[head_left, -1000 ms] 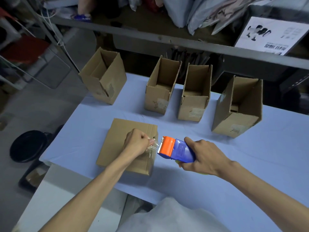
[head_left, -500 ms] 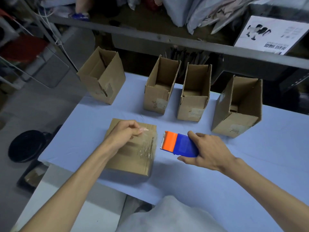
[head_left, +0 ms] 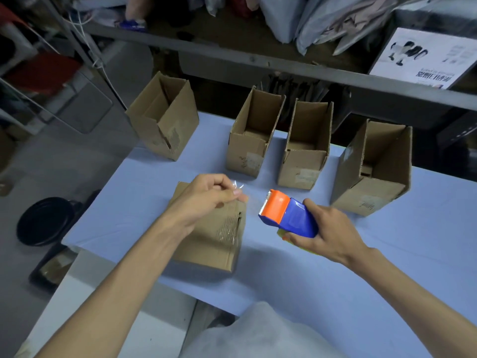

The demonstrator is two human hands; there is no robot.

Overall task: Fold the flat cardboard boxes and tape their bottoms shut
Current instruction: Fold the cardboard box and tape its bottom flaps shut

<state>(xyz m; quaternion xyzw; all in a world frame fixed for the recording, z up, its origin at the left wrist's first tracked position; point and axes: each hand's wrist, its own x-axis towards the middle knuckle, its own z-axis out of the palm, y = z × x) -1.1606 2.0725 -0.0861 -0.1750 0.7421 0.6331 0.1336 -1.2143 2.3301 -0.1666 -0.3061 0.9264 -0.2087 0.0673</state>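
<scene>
Blue tabletop [head_left: 387, 254] carries four upright open boxes [head_left: 253, 135] beyond the upturned box [head_left: 214, 239] you're taping. Your left hand [head_left: 206, 200] hovers over that box, pinching a scrap of clear tape [head_left: 238, 186]; your right hand [head_left: 327, 233], just beside it, grips the blue-and-orange tape dispenser [head_left: 286, 215].

boxes [head_left: 211, 233]: matt brown corrugated cardboard | dispenser [head_left: 289, 215]: glossy blue-orange plastic | table cover [head_left: 387, 267]: smooth matt blue
</scene>
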